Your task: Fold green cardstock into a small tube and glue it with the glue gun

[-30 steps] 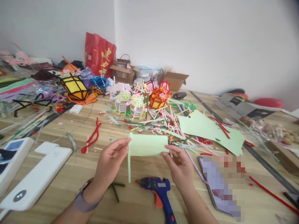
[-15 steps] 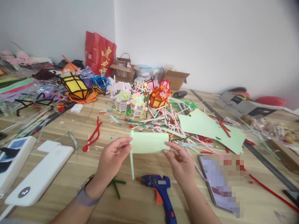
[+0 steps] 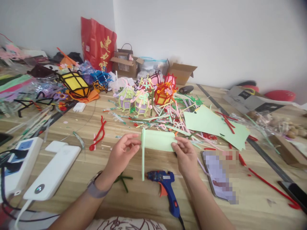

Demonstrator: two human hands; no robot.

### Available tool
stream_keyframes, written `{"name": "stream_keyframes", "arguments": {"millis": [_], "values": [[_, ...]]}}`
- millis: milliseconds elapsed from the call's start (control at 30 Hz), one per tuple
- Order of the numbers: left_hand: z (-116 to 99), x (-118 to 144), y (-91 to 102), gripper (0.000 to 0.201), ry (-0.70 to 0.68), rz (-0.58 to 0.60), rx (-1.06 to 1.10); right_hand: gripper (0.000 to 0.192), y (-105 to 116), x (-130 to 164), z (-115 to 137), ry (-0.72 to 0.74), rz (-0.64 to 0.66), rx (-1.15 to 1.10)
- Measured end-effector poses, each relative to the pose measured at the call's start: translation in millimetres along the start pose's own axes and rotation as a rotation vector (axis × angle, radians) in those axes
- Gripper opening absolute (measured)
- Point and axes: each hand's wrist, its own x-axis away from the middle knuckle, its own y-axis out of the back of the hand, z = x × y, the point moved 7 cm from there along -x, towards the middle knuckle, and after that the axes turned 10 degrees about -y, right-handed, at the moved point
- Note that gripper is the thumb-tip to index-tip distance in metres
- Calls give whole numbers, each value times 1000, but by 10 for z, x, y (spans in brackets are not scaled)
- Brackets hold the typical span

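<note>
My right hand [image 3: 187, 155] pinches the right end of a pale green sheet of paper [image 3: 158, 140], held up above the table and slightly curled. At the paper's left edge a narrow pale green strip [image 3: 143, 163] hangs straight down. My left hand [image 3: 124, 150] is beside that edge, thumb and fingers apart; whether the fingertips touch the paper is hard to see. Below the paper lies a blue hot glue gun [image 3: 165, 185] with an orange trigger, its nozzle close to the strip's lower end. A dark green pipe-cleaner piece [image 3: 124, 180] lies by my left wrist.
Small pipe-cleaner lanterns [image 3: 142, 102] stand at the back, with loose stems and scraps [image 3: 168, 119] in front. Larger green sheets [image 3: 213, 124] and a phone [image 3: 217, 179] lie right. A white power bank [image 3: 52, 172] and a power strip [image 3: 21, 166] are left.
My left fingers have loosened from the paper's left edge, while my right hand keeps its pinch. The view has shifted, and the paper sits slightly further right and higher.
</note>
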Motion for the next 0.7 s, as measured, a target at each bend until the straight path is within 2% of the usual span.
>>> {"name": "stream_keyframes", "arguments": {"millis": [100, 300, 467, 700], "values": [[-7, 13, -33, 24, 9, 5, 5, 19, -5, 1, -34, -6, -1, 9], [49, 56, -14, 15, 24, -9, 14, 18, -18, 42, -26, -23, -21, 75], [42, 84, -15, 17, 2, 20, -71, 20, -27, 85, 51, 16, -60, 136], [49, 78, 10, 7, 39, -10, -153, 17, -57, 108, 46, -3, -54, 152]]}}
